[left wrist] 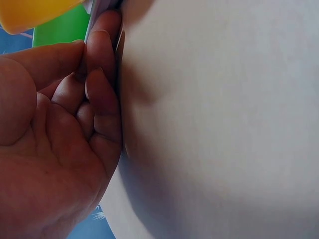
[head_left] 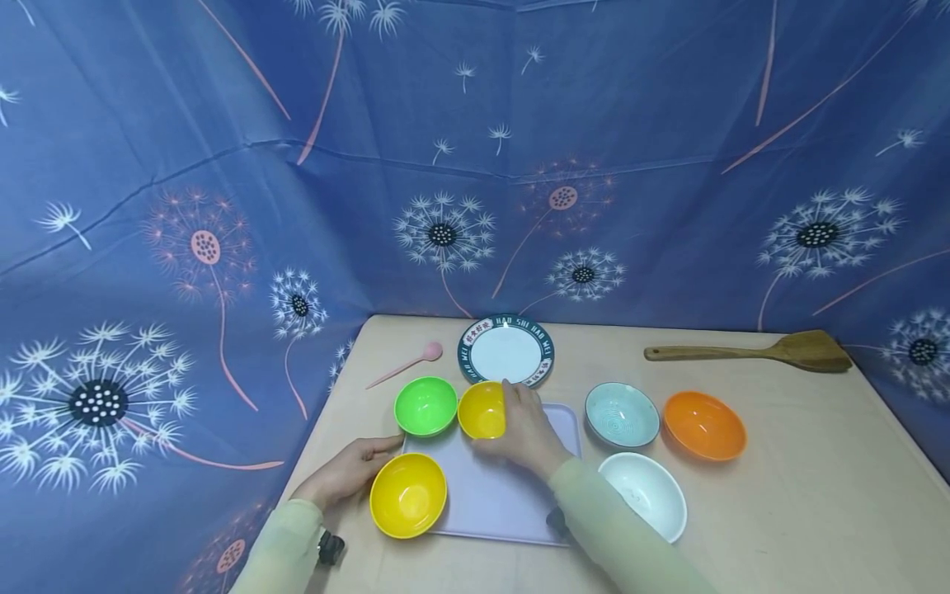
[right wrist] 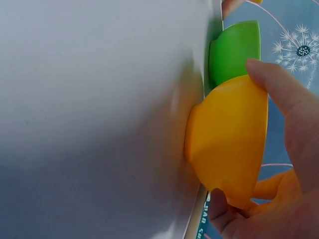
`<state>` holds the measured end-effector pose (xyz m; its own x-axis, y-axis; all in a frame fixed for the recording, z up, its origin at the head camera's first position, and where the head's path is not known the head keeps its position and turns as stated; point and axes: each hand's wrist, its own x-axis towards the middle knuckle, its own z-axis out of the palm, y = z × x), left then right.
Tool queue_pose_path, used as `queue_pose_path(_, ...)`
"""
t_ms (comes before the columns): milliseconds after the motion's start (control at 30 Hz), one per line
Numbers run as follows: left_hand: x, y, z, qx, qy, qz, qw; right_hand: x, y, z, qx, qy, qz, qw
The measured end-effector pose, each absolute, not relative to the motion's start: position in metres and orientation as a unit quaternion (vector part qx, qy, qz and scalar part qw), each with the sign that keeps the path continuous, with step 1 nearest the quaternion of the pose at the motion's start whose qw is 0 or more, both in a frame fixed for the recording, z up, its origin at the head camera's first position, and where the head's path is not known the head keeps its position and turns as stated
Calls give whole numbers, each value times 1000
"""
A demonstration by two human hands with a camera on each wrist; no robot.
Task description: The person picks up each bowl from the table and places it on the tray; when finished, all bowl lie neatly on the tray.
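My right hand [head_left: 529,433] grips a small yellow bowl [head_left: 481,410] at the far edge of a lavender tray [head_left: 505,507]. In the right wrist view the thumb lies at the rim of this yellow bowl [right wrist: 229,139], with fingers around its other side. The bowl's base is right at the tray surface. A green bowl [head_left: 426,406] stands close on its left, at the tray's far left corner. At the tray's left edge, my left hand [head_left: 355,470] pinches the rim between thumb and curled fingers [left wrist: 102,94]. A larger yellow bowl [head_left: 408,495] sits at the near left corner.
Behind the tray lies a white plate [head_left: 507,355] with a dark patterned rim, beside a pink spoon [head_left: 416,361]. To the right stand a light blue bowl [head_left: 622,415], an orange bowl [head_left: 703,425] and a white bowl [head_left: 653,495]. A wooden spatula [head_left: 750,352] lies at the back right.
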<state>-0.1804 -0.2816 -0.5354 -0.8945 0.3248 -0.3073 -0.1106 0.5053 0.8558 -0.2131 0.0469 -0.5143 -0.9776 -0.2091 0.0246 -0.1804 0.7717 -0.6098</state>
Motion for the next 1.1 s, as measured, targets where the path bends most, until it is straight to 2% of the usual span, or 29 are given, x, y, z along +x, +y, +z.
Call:
queue_pose_path(500,-182,-276,-533,63,835,499,222,-214,56,-508,-105,944,-308,45)
queue_pose_path(867,-179,-282,-532,60,838,496,218,-184,86,-479,-120,952,-281,7)
queue_pose_path(1100,-178,-281,-533,55,840,493,220,-164,135,-453,-98,962,-255,-29)
